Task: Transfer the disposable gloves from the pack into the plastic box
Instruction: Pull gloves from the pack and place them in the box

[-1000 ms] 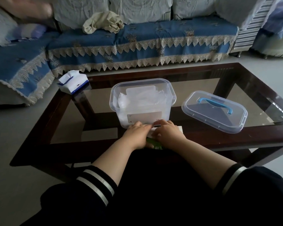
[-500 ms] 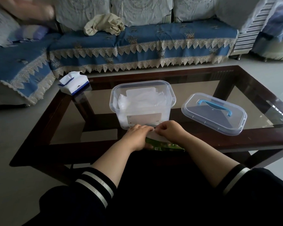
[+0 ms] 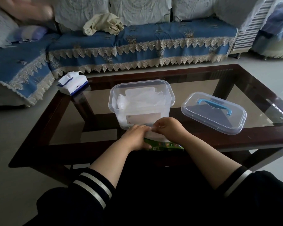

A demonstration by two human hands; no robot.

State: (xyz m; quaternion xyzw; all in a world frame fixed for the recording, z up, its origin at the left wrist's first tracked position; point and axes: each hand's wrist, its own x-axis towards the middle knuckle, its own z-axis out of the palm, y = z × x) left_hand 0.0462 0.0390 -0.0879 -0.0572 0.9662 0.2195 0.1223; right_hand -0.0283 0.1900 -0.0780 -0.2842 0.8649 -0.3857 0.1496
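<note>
A clear plastic box [image 3: 141,88] stands open on the glass coffee table, with several thin clear gloves [image 3: 137,101] lying inside. Just in front of it lies the green glove pack [image 3: 163,145] at the table's near edge. My left hand [image 3: 135,137] rests on the pack, holding it down with curled fingers. My right hand [image 3: 168,128] pinches a whitish glove [image 3: 153,136] that comes up out of the pack, just in front of the box's near wall.
The box's clear lid [image 3: 214,111] with a blue handle lies to the right on the glass table [image 3: 235,88]. A tissue pack [image 3: 73,83] sits at the far left corner. A blue-covered sofa [image 3: 137,44] stands behind the table.
My right hand has lifted a little from the pack, drawing a glove upward. More of the green pack shows beneath it. My left hand stays on the pack.
</note>
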